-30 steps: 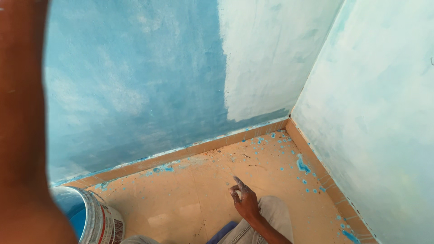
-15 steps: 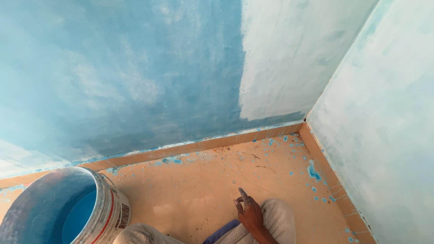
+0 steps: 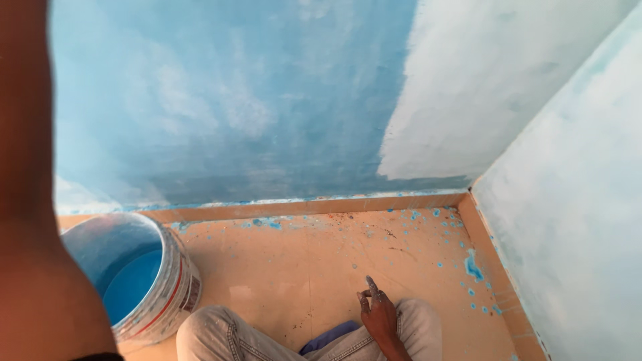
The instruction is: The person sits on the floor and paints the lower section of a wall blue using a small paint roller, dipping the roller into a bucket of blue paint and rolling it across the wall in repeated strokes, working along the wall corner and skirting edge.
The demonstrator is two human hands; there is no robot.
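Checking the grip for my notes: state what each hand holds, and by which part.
The right hand holds nothing; it rests on the knee, one paint-flecked finger out. The left arm rises past the frame's top beside the paint bucket, hand unseen, so its hold cannot be told.

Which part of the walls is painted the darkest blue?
The left stretch of the back wall, above the paint bucket, is deep blue. Its right end and the side wall are pale and whitish.

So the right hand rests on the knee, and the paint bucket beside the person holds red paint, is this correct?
Not quite. In the head view the right hand does rest on the knee, but the paint bucket beside the person holds blue paint, not red. Only thin stripes on the bucket's outside are red.
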